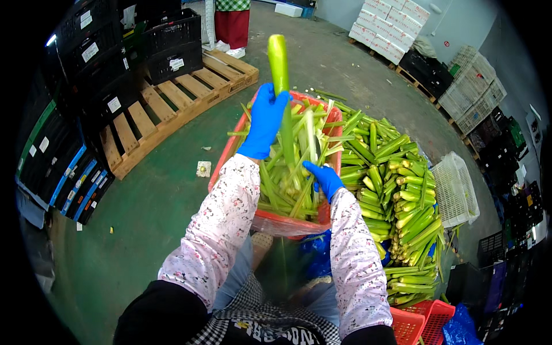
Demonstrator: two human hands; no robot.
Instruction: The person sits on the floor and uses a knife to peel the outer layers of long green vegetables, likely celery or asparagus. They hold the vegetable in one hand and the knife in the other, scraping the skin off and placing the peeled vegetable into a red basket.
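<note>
My left hand point(264, 123), in a blue glove, grips a thick green stalk point(279, 64) that stands upright, its bulbous end on top. The stalk looks like water bamboo. Its lower part reaches down over a red plastic crate point(224, 166) filled with long green leaves and peelings point(276, 185). My right hand point(325, 179), also gloved in blue, is at the crate's right side by the leaves; its fingers partly show, and whether it holds anything cannot be made out. Right of the crate lies a large heap of similar green stalks point(414, 194).
A wooden pallet point(185, 92) with stacked black crates point(172, 43) stands at the upper left. A white plastic basket point(457, 189) lies right of the heap, red baskets point(405, 325) at lower right. A person point(232, 26) stands beyond the pallet. White boxes point(388, 26) are stacked farther back.
</note>
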